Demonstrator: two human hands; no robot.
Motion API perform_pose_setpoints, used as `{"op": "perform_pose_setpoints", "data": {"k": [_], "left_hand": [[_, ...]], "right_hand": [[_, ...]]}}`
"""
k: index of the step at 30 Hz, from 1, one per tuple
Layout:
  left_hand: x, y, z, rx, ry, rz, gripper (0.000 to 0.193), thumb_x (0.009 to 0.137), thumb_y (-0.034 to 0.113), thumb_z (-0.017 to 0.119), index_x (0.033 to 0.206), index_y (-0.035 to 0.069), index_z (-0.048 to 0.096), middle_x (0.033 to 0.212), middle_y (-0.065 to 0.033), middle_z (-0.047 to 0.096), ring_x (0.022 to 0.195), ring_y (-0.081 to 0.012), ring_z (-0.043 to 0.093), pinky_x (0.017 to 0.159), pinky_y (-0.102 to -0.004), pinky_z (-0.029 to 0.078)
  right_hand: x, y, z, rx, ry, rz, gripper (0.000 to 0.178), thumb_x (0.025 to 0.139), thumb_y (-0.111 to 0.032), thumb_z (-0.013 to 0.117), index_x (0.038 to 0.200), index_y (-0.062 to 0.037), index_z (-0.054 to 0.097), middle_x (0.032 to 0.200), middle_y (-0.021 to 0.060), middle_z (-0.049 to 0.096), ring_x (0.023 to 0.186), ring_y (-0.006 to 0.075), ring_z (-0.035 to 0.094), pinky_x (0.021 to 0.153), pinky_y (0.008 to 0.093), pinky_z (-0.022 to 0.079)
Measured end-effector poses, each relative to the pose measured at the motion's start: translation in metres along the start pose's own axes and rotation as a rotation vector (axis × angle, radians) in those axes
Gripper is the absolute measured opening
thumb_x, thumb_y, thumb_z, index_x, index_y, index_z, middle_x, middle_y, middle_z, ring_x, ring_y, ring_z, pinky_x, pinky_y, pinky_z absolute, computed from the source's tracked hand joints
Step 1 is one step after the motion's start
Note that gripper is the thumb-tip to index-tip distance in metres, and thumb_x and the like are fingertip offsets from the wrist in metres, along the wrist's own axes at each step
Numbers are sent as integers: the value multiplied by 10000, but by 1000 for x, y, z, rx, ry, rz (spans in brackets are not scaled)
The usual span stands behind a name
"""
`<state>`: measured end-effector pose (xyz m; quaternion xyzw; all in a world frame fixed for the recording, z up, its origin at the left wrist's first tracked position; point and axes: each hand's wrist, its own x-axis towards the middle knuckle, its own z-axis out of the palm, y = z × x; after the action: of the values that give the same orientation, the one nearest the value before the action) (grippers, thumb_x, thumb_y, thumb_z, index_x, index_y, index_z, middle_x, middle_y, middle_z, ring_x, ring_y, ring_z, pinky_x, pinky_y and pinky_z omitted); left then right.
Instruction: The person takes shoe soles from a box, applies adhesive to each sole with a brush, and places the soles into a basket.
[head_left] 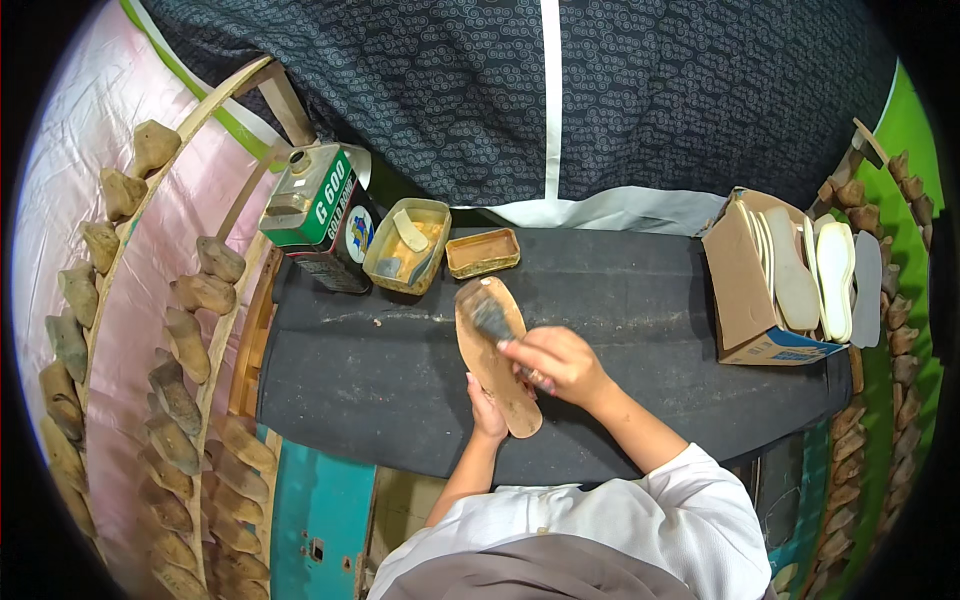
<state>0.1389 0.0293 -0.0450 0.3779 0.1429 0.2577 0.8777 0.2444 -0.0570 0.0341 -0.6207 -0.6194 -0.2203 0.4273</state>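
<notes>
My left hand [486,412] supports a tan, sole-shaped shoe piece [492,372] from its left edge, with the thumb at the side and the other fingers mostly hidden beneath. The piece is tilted over the dark tabletop, its far end pointing a little left. In my right hand [562,362], closed around the handle, is a brush [488,316] with dark bristles. Its bristle end lies over the upper half of the sole. Just beyond stands a small shallow brown tray [484,264].
A black cloth covers the worktable [620,310]. At the back left are a yellowed tub [441,238] holding scraper-like pieces and a metal can [287,232]. A cardboard box [737,290] with several pale soles stands right. Wooden shoe lasts [187,345] line racks on both sides.
</notes>
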Motion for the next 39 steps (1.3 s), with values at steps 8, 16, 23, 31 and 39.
{"op": "perform_pose_setpoints", "data": {"k": [8,16,23,31,39], "left_hand": [[6,-17,-25,-46,41,-9,653,914,575,158,1293,94,385,1202,-74,515,1125,-216,484,952,-359,380],[4,-8,-2,-139,332,14,690,892,603,139,1142,53,472,912,-98,584,758,-226,580,687,-341,481],[6,-13,-28,-214,-373,-35,663,894,601,163,1177,81,462,1000,-104,598,941,-224,577,845,-349,453],[2,-8,-22,-63,-130,-56,723,859,650,155,1093,55,492,895,-103,593,746,-208,579,668,-349,483],[0,0,-7,-5,-11,52,671,882,610,153,1130,75,472,933,-96,591,849,-216,577,769,-342,460]], "right_hand": [[-4,-10,-8,71,-131,-161,397,627,-81,618,1022,-71,649,824,53,586,739,201,600,647,306,492],[-11,-9,-14,115,-208,-235,387,637,-90,626,1024,-89,652,847,54,608,756,208,615,657,314,512],[-11,-4,-21,57,-142,-56,378,636,-80,636,1014,-88,652,843,54,602,755,205,615,651,312,509],[-14,5,-24,-91,-39,-26,342,669,-89,605,1009,-85,648,843,49,604,738,201,610,655,307,504],[-10,-10,-25,51,-187,-149,372,634,-89,629,1005,-97,654,836,52,598,781,216,612,673,313,512]]}}
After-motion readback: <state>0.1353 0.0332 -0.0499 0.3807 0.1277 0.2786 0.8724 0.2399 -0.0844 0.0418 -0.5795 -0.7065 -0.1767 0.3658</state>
